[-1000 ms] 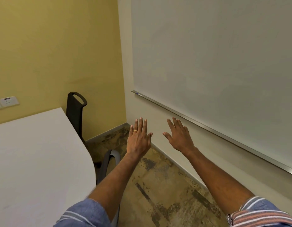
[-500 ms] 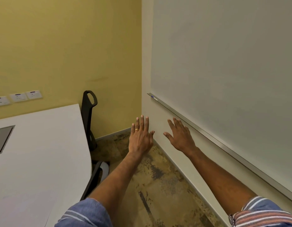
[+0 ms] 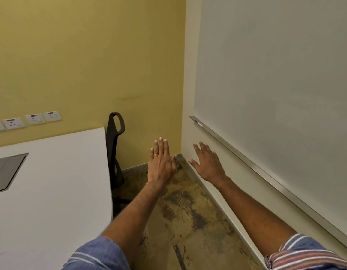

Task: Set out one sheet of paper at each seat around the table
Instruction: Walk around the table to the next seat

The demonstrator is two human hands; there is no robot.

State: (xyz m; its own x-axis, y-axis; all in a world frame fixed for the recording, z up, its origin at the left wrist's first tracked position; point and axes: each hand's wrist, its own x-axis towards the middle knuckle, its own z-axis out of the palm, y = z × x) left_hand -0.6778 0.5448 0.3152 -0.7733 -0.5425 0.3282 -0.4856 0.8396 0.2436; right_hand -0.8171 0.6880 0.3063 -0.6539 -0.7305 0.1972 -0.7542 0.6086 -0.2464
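Observation:
A white table fills the lower left, with a grey hatch set into its top. No sheet of paper shows anywhere. My left hand, wearing a gold ring, is stretched out flat over the floor to the right of the table, fingers apart and holding nothing. My right hand is held out beside it in the same way, palm down and empty. A black chair stands tucked against the table's far right edge.
A whiteboard covers the right wall, its metal tray holding a marker. Wall sockets line the yellow wall behind the table. A mottled brown floor strip runs between table and wall.
The view has swung left: more of the table, its hatch and the sockets have come into sight. Both hands stay outstretched and empty.

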